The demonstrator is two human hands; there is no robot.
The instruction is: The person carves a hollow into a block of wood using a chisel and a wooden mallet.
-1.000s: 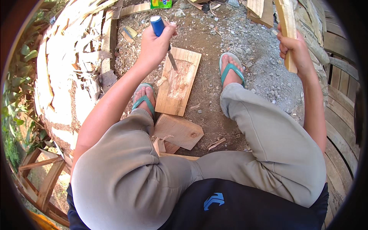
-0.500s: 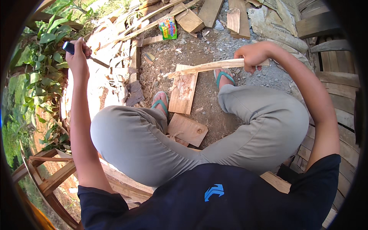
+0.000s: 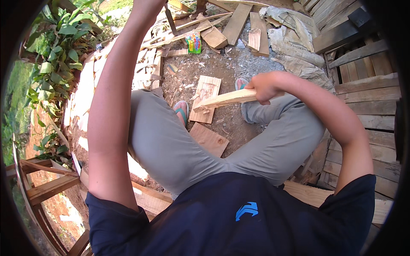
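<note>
My right hand (image 3: pixel 268 87) is closed around a pale, split strip of wood (image 3: pixel 228 99). The strip slants left from my fist, and its far end is over a flat board (image 3: pixel 209 87) lying between my feet; whether it touches the board I cannot tell. High at the top edge, my left hand (image 3: pixel 147 9) is raised and partly cut off. A dark, narrow knife blade (image 3: pixel 170 19) hangs down beside it; its handle, seen in that fist earlier, is now out of view. A second board (image 3: pixel 209 139) lies nearer to me, between my legs.
Wood offcuts, including a block (image 3: pixel 215 38) and a plank (image 3: pixel 237 23), lie ahead with a green packet (image 3: pixel 193 43). Crumpled sacks (image 3: pixel 294 42) and a slatted wooden wall (image 3: pixel 365 102) stand at right. Leafy plants (image 3: pixel 55 64) and a wooden frame (image 3: pixel 53 190) are at left.
My left hand has swung up and to the right with the knife, to the top edge. My right hand has come nearer and left with the wood strip. My view has shifted slightly.
</note>
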